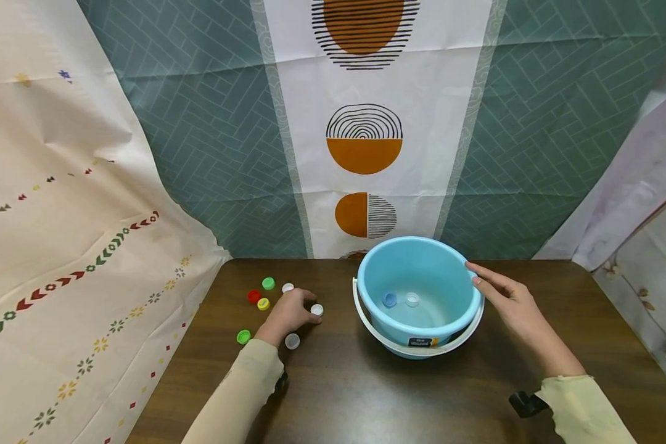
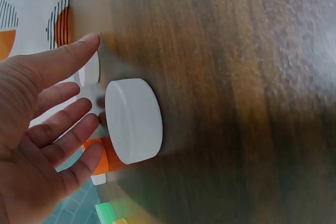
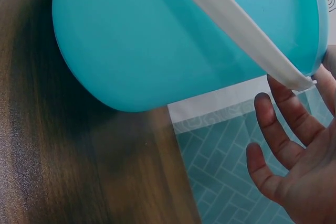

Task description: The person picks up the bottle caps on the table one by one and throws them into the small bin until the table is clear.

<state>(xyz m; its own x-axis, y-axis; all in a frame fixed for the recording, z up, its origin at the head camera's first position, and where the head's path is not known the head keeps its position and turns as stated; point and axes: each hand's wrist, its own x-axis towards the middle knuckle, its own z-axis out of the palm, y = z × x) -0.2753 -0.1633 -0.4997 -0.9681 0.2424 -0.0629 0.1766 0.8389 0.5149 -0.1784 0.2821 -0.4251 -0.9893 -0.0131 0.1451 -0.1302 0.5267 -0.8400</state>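
Observation:
My left hand (image 1: 293,313) is low over the table, thumb and fingers apart around a white bottle cap (image 1: 317,309). In the left wrist view the fingers are relaxed and a gap shows between thumb and fingers. Close to the wrist lies another white cap (image 2: 134,120); an orange cap (image 2: 98,156) shows behind the fingertips. My right hand (image 1: 510,302) touches the right rim of a light blue bucket (image 1: 416,338) with thumb and forefinger; its other fingers are loosely bent beside the end of the white handle (image 3: 236,27). Inside the bucket lie a blue cap (image 1: 389,300) and a whitish cap (image 1: 412,300).
Left of my left hand lie a red cap (image 1: 254,296), a yellow cap (image 1: 263,304) and two green caps, one farther back (image 1: 268,283) and one nearer (image 1: 243,337). A white cap (image 1: 287,287) lies behind the hand. Patterned cloth (image 1: 216,154) hangs along the table's back edge.

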